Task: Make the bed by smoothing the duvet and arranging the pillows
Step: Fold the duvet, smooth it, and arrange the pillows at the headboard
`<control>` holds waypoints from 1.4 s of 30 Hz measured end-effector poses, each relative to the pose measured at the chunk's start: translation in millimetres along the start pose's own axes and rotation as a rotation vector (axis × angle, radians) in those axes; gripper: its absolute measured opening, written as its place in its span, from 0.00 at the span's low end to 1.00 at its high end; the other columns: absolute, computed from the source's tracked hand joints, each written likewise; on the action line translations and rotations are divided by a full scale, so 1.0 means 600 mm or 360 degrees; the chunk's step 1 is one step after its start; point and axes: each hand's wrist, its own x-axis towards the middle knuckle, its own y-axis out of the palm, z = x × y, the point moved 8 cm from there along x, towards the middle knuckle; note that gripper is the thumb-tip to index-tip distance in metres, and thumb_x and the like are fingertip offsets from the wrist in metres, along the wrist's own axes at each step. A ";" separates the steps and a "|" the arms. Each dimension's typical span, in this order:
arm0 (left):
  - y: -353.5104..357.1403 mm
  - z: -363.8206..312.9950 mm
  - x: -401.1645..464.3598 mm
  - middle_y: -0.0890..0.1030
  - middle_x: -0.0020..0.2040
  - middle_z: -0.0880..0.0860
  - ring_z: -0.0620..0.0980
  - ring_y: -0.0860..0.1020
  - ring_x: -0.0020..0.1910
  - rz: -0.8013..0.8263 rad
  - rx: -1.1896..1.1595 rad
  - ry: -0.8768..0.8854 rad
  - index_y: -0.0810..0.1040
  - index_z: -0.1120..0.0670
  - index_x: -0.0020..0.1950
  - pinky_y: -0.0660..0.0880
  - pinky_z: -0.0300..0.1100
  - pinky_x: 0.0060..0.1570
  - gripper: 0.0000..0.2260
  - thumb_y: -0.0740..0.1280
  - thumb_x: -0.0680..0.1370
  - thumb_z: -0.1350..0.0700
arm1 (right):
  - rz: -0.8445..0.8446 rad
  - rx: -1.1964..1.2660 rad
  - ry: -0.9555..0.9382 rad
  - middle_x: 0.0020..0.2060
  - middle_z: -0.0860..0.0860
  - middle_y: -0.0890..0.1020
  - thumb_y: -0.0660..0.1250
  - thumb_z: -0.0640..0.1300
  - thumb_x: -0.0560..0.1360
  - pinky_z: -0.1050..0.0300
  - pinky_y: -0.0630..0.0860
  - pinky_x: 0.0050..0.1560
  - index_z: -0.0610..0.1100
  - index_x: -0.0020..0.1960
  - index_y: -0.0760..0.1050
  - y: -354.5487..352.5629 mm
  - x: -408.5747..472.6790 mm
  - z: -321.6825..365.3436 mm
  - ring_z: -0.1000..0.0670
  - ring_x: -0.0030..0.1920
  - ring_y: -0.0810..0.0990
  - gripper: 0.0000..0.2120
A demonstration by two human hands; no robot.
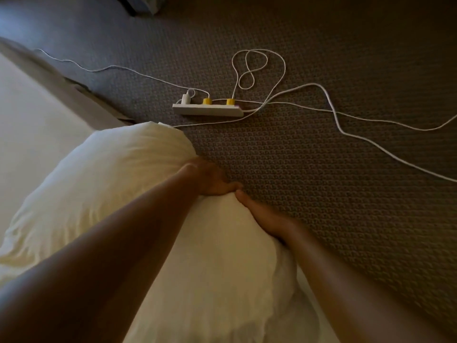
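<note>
Head view: left hand [210,179] and right hand [262,216], both clutching the white pillow's [118,174] far edge.

One pillow [128,194], two hands, one power strip [210,110], two yellow plugs [207,101], one white charger [185,99]

Both hands' fingers curl out of sight over the pillow [123,194]; frame crops its near end.

Both bare arms reached out toward twelve o'clock, the left hand [210,179] and right hand [262,216] curled downward, thumbs nearly touching, each gripping soft fabric.
</note>
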 end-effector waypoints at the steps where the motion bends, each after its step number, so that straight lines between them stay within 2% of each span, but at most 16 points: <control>1: 0.010 0.002 0.004 0.71 0.74 0.54 0.57 0.68 0.72 0.0069 -0.0021 -0.0021 0.72 0.46 0.72 0.62 0.56 0.71 0.42 0.41 0.72 0.23 | 0.0023 0.0054 0.0012 0.74 0.55 0.69 0.56 0.74 0.74 0.49 0.59 0.77 0.57 0.76 0.64 0.001 0.004 -0.006 0.52 0.73 0.68 0.36; 4: 0.026 0.005 0.002 0.68 0.75 0.55 0.57 0.66 0.74 0.0203 -0.0076 -0.0066 0.70 0.49 0.74 0.59 0.57 0.73 0.44 0.43 0.71 0.22 | 0.0086 -0.0124 -0.0033 0.72 0.55 0.71 0.57 0.69 0.77 0.53 0.63 0.73 0.55 0.76 0.65 0.011 0.004 -0.010 0.52 0.71 0.70 0.32; 7: 0.002 0.000 -0.019 0.72 0.72 0.57 0.58 0.70 0.71 0.0081 -0.0059 -0.0065 0.73 0.52 0.71 0.63 0.54 0.70 0.40 0.46 0.75 0.25 | -0.0080 -0.0244 -0.0035 0.57 0.55 0.80 0.61 0.63 0.79 0.59 0.72 0.54 0.54 0.66 0.76 -0.004 -0.013 0.003 0.54 0.56 0.79 0.20; 9: -0.033 -0.005 -0.048 0.77 0.66 0.58 0.57 0.75 0.64 -0.0143 -0.0069 -0.0053 0.78 0.54 0.64 0.68 0.49 0.61 0.36 0.48 0.77 0.28 | -0.0204 -0.0226 -0.0082 0.50 0.54 0.83 0.64 0.59 0.78 0.58 0.74 0.50 0.54 0.55 0.79 -0.019 -0.032 0.023 0.54 0.49 0.81 0.11; 11: -0.074 -0.006 -0.087 0.81 0.58 0.58 0.56 0.78 0.57 -0.0438 -0.0026 -0.0017 0.80 0.53 0.55 0.68 0.47 0.52 0.32 0.48 0.79 0.30 | -0.0362 -0.0183 -0.0162 0.47 0.54 0.84 0.68 0.56 0.77 0.56 0.75 0.49 0.52 0.52 0.79 -0.036 -0.058 0.058 0.53 0.48 0.81 0.10; 12: -0.094 -0.007 -0.114 0.82 0.55 0.57 0.56 0.79 0.55 -0.0587 -0.0008 0.0007 0.80 0.52 0.50 0.67 0.47 0.51 0.30 0.48 0.79 0.31 | -0.0430 -0.0158 -0.0231 0.46 0.55 0.83 0.68 0.55 0.77 0.56 0.75 0.48 0.51 0.53 0.79 -0.041 -0.078 0.081 0.53 0.48 0.81 0.10; 14: -0.132 -0.004 -0.175 0.83 0.51 0.56 0.55 0.80 0.53 -0.0851 -0.0059 0.0066 0.78 0.51 0.44 0.68 0.47 0.56 0.27 0.48 0.80 0.33 | -0.0516 -0.0099 -0.0359 0.47 0.56 0.83 0.68 0.54 0.77 0.54 0.75 0.51 0.52 0.56 0.78 -0.036 -0.121 0.123 0.54 0.48 0.81 0.10; 17: -0.184 0.015 -0.292 0.84 0.51 0.54 0.55 0.80 0.53 -0.1185 -0.0169 0.0156 0.82 0.51 0.52 0.67 0.46 0.59 0.23 0.51 0.83 0.40 | -0.0559 0.0050 -0.0537 0.46 0.60 0.84 0.67 0.52 0.79 0.56 0.74 0.49 0.57 0.53 0.79 0.001 -0.199 0.182 0.60 0.46 0.81 0.04; 19: -0.212 0.038 -0.385 0.85 0.49 0.55 0.56 0.81 0.51 -0.1409 -0.0255 0.0228 0.83 0.51 0.52 0.67 0.46 0.60 0.19 0.55 0.84 0.46 | -0.0595 0.0055 -0.0655 0.46 0.61 0.83 0.66 0.53 0.79 0.57 0.73 0.48 0.58 0.54 0.79 0.040 -0.249 0.222 0.62 0.45 0.81 0.05; 23: -0.197 0.097 -0.560 0.83 0.36 0.55 0.56 0.81 0.37 -0.1689 -0.0307 0.0226 0.83 0.54 0.41 0.72 0.50 0.56 0.16 0.60 0.82 0.52 | -0.0466 0.0023 -0.0774 0.46 0.62 0.83 0.66 0.51 0.79 0.63 0.75 0.45 0.58 0.53 0.77 0.163 -0.334 0.299 0.65 0.44 0.80 0.03; 26: -0.129 0.153 -0.671 0.81 0.34 0.53 0.56 0.80 0.36 -0.1717 -0.0344 0.0013 0.80 0.52 0.39 0.70 0.49 0.55 0.20 0.53 0.82 0.48 | -0.0346 -0.0144 -0.0823 0.49 0.57 0.83 0.68 0.56 0.76 0.54 0.79 0.50 0.57 0.58 0.77 0.282 -0.385 0.328 0.59 0.47 0.82 0.11; 30: 0.005 0.217 -0.794 0.77 0.32 0.51 0.53 0.78 0.34 -0.1712 -0.0461 -0.0272 0.78 0.51 0.38 0.66 0.47 0.57 0.25 0.46 0.82 0.45 | -0.0194 -0.0344 -0.0958 0.50 0.67 0.81 0.68 0.58 0.76 0.62 0.76 0.50 0.64 0.59 0.73 0.445 -0.439 0.326 0.65 0.51 0.79 0.12; 34: 0.177 0.255 -0.893 0.78 0.33 0.51 0.52 0.78 0.35 -0.1812 -0.0690 -0.0484 0.79 0.52 0.36 0.65 0.44 0.56 0.26 0.47 0.82 0.46 | -0.0094 -0.0550 -0.0982 0.47 0.66 0.81 0.68 0.58 0.76 0.60 0.79 0.50 0.67 0.62 0.70 0.609 -0.476 0.274 0.64 0.50 0.79 0.16; 36: 0.275 0.263 -0.928 0.79 0.35 0.49 0.50 0.78 0.39 -0.1830 -0.0819 -0.0563 0.80 0.52 0.37 0.63 0.42 0.56 0.25 0.49 0.82 0.46 | -0.0117 -0.0679 -0.1005 0.46 0.65 0.82 0.68 0.57 0.76 0.56 0.80 0.48 0.64 0.64 0.70 0.687 -0.488 0.235 0.62 0.48 0.80 0.17; 39: 0.434 0.266 -0.963 0.79 0.39 0.46 0.49 0.77 0.48 -0.1840 -0.1048 -0.0630 0.79 0.51 0.40 0.65 0.46 0.57 0.20 0.51 0.81 0.47 | -0.0097 -0.0951 -0.1023 0.46 0.61 0.82 0.67 0.56 0.75 0.54 0.79 0.45 0.62 0.66 0.69 0.809 -0.497 0.167 0.59 0.46 0.80 0.19; 42: 0.592 0.261 -0.992 0.78 0.53 0.48 0.51 0.73 0.58 -0.1910 -0.1272 -0.0806 0.81 0.49 0.49 0.70 0.54 0.59 0.15 0.55 0.80 0.46 | -0.0088 -0.1164 -0.1002 0.48 0.60 0.82 0.66 0.56 0.76 0.53 0.78 0.45 0.63 0.67 0.67 0.917 -0.492 0.093 0.54 0.46 0.81 0.21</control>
